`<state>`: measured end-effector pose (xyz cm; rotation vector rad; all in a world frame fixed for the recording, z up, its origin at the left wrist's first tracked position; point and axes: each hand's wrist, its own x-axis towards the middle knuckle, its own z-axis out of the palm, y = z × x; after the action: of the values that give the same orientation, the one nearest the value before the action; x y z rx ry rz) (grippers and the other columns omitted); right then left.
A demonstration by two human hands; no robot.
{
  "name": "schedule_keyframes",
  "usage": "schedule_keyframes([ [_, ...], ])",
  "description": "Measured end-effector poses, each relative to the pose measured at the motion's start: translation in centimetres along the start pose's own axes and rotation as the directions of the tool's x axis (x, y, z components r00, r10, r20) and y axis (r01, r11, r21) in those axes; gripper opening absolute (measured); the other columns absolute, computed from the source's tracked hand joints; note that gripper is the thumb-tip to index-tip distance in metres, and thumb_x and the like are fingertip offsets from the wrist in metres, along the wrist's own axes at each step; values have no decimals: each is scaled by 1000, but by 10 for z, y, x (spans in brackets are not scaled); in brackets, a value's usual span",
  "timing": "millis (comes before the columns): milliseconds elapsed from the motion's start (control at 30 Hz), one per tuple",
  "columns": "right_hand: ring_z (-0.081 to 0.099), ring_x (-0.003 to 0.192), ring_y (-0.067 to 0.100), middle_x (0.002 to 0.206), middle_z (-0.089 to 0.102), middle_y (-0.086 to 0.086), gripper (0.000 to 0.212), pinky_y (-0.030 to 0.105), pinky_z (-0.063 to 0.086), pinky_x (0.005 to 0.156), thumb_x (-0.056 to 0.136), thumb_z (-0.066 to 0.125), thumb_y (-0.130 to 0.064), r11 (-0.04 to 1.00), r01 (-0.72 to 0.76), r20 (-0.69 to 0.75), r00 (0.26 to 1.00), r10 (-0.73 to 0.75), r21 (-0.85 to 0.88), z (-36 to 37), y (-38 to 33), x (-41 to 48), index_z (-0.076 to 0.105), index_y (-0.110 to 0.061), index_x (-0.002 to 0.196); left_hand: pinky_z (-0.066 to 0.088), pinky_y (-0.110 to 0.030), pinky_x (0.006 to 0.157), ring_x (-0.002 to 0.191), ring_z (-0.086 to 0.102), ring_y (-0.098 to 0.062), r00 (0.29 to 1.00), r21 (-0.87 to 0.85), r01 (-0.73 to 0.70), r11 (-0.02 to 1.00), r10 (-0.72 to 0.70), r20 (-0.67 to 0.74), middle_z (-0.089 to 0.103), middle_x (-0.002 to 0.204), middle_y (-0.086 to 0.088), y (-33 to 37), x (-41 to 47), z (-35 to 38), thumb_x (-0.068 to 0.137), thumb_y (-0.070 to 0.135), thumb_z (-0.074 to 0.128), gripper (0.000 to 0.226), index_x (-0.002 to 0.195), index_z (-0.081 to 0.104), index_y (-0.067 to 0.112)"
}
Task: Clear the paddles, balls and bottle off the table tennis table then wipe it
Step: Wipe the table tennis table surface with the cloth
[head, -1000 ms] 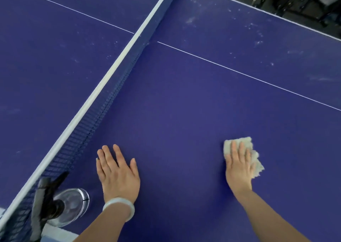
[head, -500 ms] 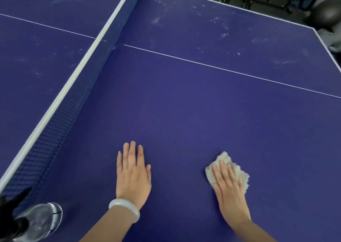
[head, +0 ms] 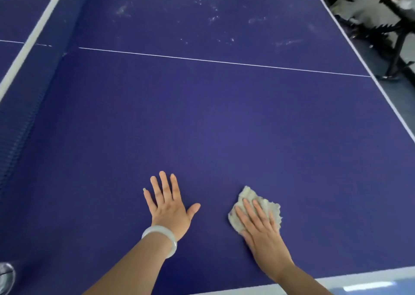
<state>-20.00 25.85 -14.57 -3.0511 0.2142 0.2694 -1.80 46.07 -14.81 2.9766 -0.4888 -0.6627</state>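
Now wiping: right hand [head: 261,227] flat, fingers straight, pressing cloth [head: 249,194] on table [head: 224,126] near its edge.
Braced alongside, left hand [head: 169,207] splayed, holding nothing. Suggest long overlapping strokes toward far smudges [head: 123,10]; even pressure.

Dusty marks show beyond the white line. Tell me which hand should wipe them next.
Right. The right hand presses the cloth flat on the table, so it can likely slide toward the dusty marks. The left hand lies bare beside it, holding nothing, good for bracing.
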Motion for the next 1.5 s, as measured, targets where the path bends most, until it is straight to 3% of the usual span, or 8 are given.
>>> schedule_keyframes([
  [200,-7,152,22,165,-3,-2,54,50,-6,121,105,19,-40,416,-837,98,476,874,355,-15,62,-7,6,-33,157,-16,-59,113,139,-35,-40,998,26,17,1000,-19,59,-42,149,-16,2,0,-6,85,79,9,99,138,-39,11],
  [300,-1,152,28,165,4,3,52,54,1,121,107,26,-31,580,-739,21,624,781,343,-12,-5,9,14,-26,157,-13,-58,115,141,-31,-40,998,56,21,998,-24,61,-36,154,-17,3,0,-6,84,79,10,99,137,-39,11],
  [467,24,148,32,162,23,6,58,54,24,111,97,34,-34,997,4,-74,997,1,71,14,-103,-30,30,-21,154,-13,-56,116,142,-32,-37,996,49,10,999,-15,90,-35,155,-14,1,-1,-8,85,80,18,101,141,-35,14],
  [667,19,149,23,161,26,-1,53,51,21,115,102,24,-39,971,-224,-31,973,228,87,21,22,-99,29,-27,154,4,-54,121,148,-12,-41,993,176,-92,980,103,-55,-17,161,-15,29,-18,-13,95,65,28,86,156,-3,13],
  [867,-6,152,18,165,3,-4,52,47,-4,122,105,25,-38,477,-792,42,530,847,382,13,102,-109,4,-37,152,-4,-49,120,148,-17,-36,925,61,-379,923,377,47,-22,160,-11,161,-53,14,97,60,34,81,156,-5,20],
  [1100,15,151,23,164,16,-4,53,48,13,117,104,22,-37,940,-283,-27,956,293,191,16,95,-149,22,-25,156,-15,-54,116,140,-33,-42,932,172,-347,922,319,173,-45,148,-14,227,-64,46,93,71,19,89,144,-35,22],
  [1400,-7,152,23,165,-2,-2,52,46,-6,121,107,25,-29,547,-753,101,617,781,366,8,217,-163,9,-28,157,-12,-53,117,141,-30,-43,937,249,-348,904,329,118,-49,139,-13,221,-61,52,86,76,4,86,132,-47,24],
  [1500,-14,151,21,163,-11,-9,54,45,-9,121,107,21,-31,671,-650,64,733,677,357,9,178,-136,2,-31,157,-11,-52,118,141,-30,-42,938,264,-347,900,325,124,-49,139,-13,222,-62,52,86,76,4,86,132,-47,24],
])
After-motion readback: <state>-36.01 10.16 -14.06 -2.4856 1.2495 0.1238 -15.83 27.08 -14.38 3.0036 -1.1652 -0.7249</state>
